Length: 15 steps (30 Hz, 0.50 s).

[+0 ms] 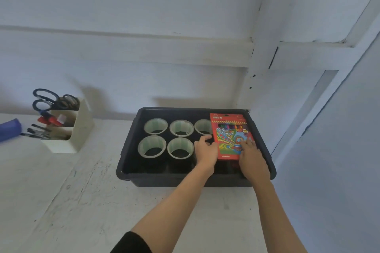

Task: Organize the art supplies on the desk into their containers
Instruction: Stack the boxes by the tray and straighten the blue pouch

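Colour pencil box (229, 136): red-orange card. A row of multicoloured pencils runs across the top. Below that, swirls of blue, green, yellow and red with dotted lines, and pale lettering. Bin (164, 179): black all over. Tape rolls (151, 142): off-white rims, pale green inner faces, black showing through the holes. Desk organizer (82, 127): cream. Scissors (54, 101): handles dark, blue-black. Marker caps (50, 120): red, one bit white. Pens (39, 130): black. Case (9, 129): blue. Desk (82, 201): white with grey scuffs and speckles. Wall (144, 6): pale bluish white. My left sleeve (131, 243): black.
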Available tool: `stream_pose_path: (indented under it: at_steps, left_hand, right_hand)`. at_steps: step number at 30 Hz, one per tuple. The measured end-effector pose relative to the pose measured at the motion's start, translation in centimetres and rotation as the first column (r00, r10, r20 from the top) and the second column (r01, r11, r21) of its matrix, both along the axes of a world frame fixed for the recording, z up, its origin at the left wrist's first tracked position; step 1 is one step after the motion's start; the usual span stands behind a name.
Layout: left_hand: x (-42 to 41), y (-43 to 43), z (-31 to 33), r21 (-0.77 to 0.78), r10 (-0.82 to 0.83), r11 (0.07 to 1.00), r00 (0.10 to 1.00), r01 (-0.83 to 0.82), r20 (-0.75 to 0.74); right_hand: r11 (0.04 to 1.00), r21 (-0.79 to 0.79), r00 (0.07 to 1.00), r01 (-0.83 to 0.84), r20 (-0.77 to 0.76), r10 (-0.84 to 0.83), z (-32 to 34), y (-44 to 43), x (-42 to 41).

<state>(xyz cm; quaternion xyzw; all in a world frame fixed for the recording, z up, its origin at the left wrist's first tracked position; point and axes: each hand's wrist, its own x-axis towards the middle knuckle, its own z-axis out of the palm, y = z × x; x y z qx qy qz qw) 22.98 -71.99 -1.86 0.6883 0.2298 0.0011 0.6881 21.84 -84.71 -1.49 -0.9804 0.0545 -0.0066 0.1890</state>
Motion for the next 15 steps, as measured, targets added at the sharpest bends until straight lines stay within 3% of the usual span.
stream_pose_path:
  at_steps: [3,9,15]
  left_hand:
    - [-1.0,1.1,1.2,-0.142,0.069,0.988,0.997,-0.065,0.026]
    - [-4.8,9.0,2.9,-0.204,-0.039,0.976,0.982,0.078,0.187]
    - [-8.8,25.1,3.2,-0.046,0.31,0.949,0.898,-0.311,0.313]
  right_hand:
    - [0.991,0.13,0.984,0.027,0.169,-0.049,0.1,0.4,-0.8]
    - [0.972,0.173,0.946,-0.158,0.309,0.099,0.9,7.8,-2.6]
    - [0.756,0.385,0.836,-0.529,0.392,0.385,2.3,24.2,-5.7]
